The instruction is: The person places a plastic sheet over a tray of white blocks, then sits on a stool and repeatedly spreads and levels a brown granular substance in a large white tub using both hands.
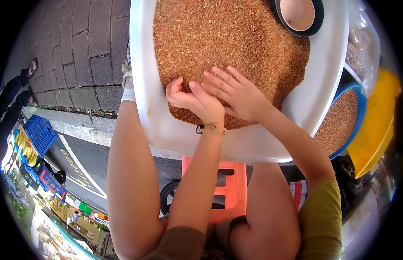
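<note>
A white plastic tub [201, 143] before me holds a broad heap of reddish-brown unhusked-looking grain [217, 39]. My left hand [198, 100], with a bracelet and a dark band at the wrist, is over the near part of the heap, its fingers curled upward and apart; I cannot tell if grains lie in it. Close beside it, my right hand [237, 92] lies palm down over the grain, fingers spread, the fingertips close to the left hand's. A dark round bowl [319, 16] with a pale inside rests at the tub's far right.
To the right are a blue basin [361, 110] of smaller brown grain, a clear plastic bag [367, 48] and a yellow container [373, 130]. An orange plastic stool [232, 188] stands between my legs. At left are brick paving, a kerb, a blue crate [40, 135], bananas [26, 149] and another person's legs [13, 87].
</note>
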Tool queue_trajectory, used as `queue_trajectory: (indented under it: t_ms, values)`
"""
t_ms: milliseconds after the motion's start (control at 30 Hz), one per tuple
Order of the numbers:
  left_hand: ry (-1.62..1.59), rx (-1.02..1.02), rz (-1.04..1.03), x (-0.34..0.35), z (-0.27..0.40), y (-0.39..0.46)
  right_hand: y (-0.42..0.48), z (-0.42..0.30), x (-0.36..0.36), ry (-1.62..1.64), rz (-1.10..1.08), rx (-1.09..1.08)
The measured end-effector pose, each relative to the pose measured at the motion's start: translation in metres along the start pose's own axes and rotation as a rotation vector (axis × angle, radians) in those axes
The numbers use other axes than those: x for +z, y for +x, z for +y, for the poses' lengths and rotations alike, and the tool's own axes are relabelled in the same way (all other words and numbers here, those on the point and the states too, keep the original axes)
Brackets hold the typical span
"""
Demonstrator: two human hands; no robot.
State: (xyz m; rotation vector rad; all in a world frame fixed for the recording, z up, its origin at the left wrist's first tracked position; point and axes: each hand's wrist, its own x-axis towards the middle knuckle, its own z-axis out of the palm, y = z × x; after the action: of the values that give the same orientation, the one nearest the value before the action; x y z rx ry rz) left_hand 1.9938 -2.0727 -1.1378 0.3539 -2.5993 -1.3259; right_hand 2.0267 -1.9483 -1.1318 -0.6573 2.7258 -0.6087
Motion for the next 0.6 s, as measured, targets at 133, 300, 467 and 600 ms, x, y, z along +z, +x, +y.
queue_trajectory:
  t_ms: [133, 300, 467, 600]
  values:
    - [0.067, 0.030, 0.032, -0.004, -0.007, 0.014, -0.037, -0.025, 0.009, 0.258, -0.088, -0.016]
    - [0.150, 0.109, 0.073, -0.005, -0.012, 0.017, -0.058, -0.043, 0.000, 0.338, -0.154, 0.021]
    - [0.161, -0.050, 0.084, -0.004, -0.013, 0.011, -0.061, -0.048, -0.012, 0.388, -0.042, 0.080]
    - [0.132, -0.101, 0.061, -0.004, -0.017, 0.011, -0.054, -0.045, -0.033, 0.527, 0.049, 0.211]
